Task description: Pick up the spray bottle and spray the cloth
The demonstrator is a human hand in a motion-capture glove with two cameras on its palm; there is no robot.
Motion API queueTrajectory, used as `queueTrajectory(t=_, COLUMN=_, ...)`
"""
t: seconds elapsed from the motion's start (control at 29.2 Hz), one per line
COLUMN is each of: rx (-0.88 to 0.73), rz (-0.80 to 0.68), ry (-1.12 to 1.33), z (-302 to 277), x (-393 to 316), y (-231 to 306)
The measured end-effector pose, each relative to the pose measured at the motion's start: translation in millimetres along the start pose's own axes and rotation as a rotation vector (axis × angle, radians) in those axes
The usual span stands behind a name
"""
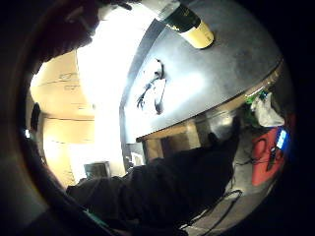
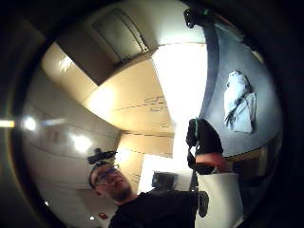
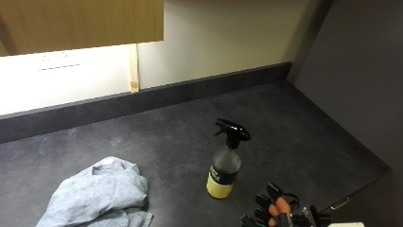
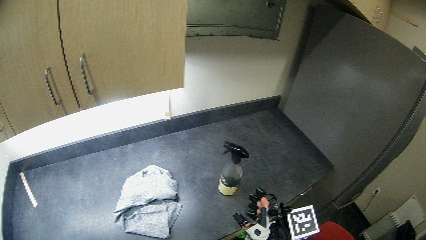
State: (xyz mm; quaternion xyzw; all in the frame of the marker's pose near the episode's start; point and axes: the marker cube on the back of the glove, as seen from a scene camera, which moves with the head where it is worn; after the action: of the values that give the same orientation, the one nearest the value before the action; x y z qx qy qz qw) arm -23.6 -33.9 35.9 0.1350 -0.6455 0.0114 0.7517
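Observation:
A clear spray bottle [image 3: 224, 163] with a black trigger head and yellow liquid in its base stands upright on the dark grey counter [image 3: 296, 127]. A crumpled grey-blue cloth [image 3: 98, 196] lies on the counter to the bottle's left, apart from it. My gloved right hand [image 3: 275, 211] is at the counter's front edge, just right of the bottle and nearer than it, fingers spread and holding nothing. In the wide outside view the bottle [image 4: 230, 179], the cloth [image 4: 148, 200] and the hand [image 4: 257, 202] lie the same way. Both palm views show the cloth [image 2: 240, 102] flat on the counter; the bottle [image 1: 189, 20] shows in one.
A dark upstand [image 3: 189, 92] runs along the back of the counter. A tall dark panel [image 4: 353, 90] closes the right side. Wooden wall cupboards [image 4: 86, 55] hang above the back left. A pale strip [image 4: 27, 189] lies at the counter's far left.

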Motion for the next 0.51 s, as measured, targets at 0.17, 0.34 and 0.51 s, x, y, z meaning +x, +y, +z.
queueTrajectory(t=0.17, rx=0.021, rz=0.039, ry=-0.043, z=-10, x=16, y=4)
queueTrajectory(t=0.34, rx=0.055, rz=0.021, ry=0.030, z=-8, x=10, y=-1)
queueTrajectory(t=0.51, rx=0.075, rz=0.032, ry=0.070, z=-14, x=23, y=-18)
